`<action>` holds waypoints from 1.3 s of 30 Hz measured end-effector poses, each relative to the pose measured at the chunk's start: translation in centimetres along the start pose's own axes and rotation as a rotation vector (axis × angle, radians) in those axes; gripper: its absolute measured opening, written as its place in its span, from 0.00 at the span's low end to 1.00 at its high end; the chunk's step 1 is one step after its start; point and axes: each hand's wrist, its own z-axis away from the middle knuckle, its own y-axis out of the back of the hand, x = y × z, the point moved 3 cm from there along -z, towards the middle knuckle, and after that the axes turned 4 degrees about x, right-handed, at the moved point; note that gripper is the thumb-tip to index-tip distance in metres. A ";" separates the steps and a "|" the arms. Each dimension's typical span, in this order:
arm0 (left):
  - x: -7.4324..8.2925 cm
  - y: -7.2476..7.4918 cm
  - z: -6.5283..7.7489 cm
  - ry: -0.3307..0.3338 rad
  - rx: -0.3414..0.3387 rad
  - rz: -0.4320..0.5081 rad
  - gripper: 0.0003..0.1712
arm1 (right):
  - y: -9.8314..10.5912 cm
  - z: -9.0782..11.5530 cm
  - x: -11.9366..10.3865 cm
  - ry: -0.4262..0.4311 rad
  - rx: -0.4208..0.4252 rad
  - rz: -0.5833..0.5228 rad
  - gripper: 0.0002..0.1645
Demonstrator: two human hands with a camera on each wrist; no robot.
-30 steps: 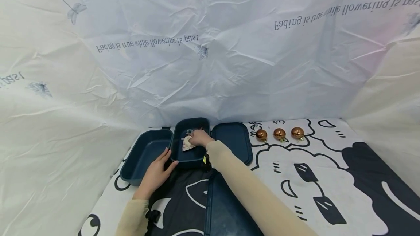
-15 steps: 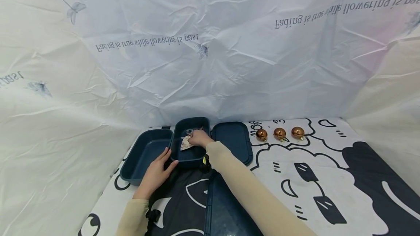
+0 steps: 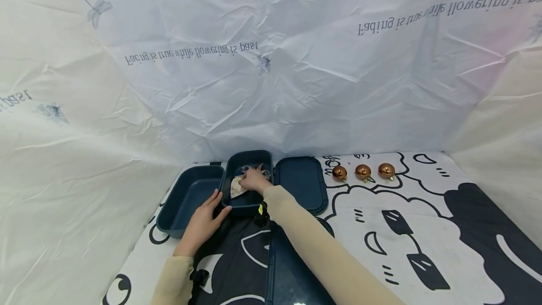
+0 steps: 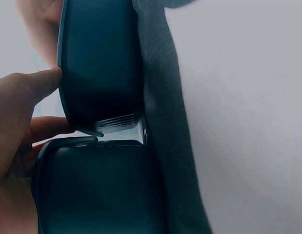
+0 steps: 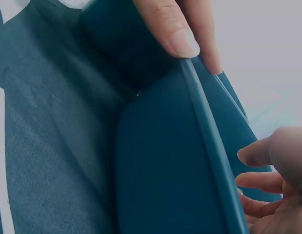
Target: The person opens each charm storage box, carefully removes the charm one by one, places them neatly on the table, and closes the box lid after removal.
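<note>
My left hand [image 3: 203, 225] grips the near left corner of the middle dark blue box [image 3: 245, 211]. In the left wrist view its thumb [image 4: 47, 83] lies at this box's rim, its other fingers by the gap between the boxes. Inside the middle box, my right hand [image 3: 255, 180] reaches down with bent fingers and holds the edge of a cream patterned flat piece [image 3: 238, 187]. Clear, shiny and pinkish bits [image 3: 266, 172] lie beyond that hand, partly covered by it. The right wrist view shows curled fingers [image 5: 260, 181] behind the box wall, which hides the piece.
A second dark blue box [image 3: 192, 201] stands left, against the middle one. A dark blue lid [image 3: 300, 182] lies right of them, and a larger dark panel [image 3: 292, 267] is under my right forearm. Three copper-coloured ball ornaments [image 3: 362, 172] line up at back right on the printed cloth [image 3: 351, 248].
My right hand and the cream piece have shifted slightly left inside the middle box, uncovering more of the shiny bits. The left hand keeps its place at the corner.
</note>
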 end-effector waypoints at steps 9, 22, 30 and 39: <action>-0.2 -0.1 -0.1 0.009 -0.027 -0.006 0.41 | 0.4 1.0 0.2 0.024 0.058 -0.267 0.20; -0.2 -0.2 -0.1 0.019 -0.031 0.001 0.41 | 0.8 1.2 0.0 0.038 0.118 -0.302 0.18; -0.2 -0.2 -0.2 0.033 -0.039 -0.007 0.41 | 3.5 1.9 0.2 0.073 0.129 -0.322 0.19; -0.1 -0.2 -0.3 0.038 -0.043 -0.012 0.41 | 7.7 3.4 0.7 0.105 0.140 -0.375 0.20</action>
